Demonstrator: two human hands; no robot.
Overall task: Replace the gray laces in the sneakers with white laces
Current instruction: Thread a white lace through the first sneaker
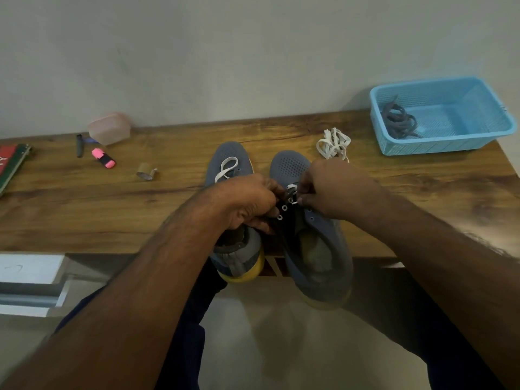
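Two grey-blue sneakers with yellow soles stand side by side at the table's front edge, heels over it. The left sneaker [229, 161] carries a white lace [228, 168] looped over its toe. On the right sneaker [318, 249] a white lace [292, 190] crosses the lowest eyelets. My left hand [247, 204] grips that sneaker's left eyelet flap, fingers curled. My right hand [334, 190] pinches the white lace at the right eyelets. The rest of this lace lies bunched [333, 143] on the table behind my right hand. Grey laces [399, 122] lie in the blue basket [478, 144].
The wooden table [112, 209] holds a pink lidded box [109, 128], a black pen [79, 146], a pink highlighter [103, 158], a small tape roll [145, 171] and a red-green book [11, 164] at the left edge. A wall rises behind.
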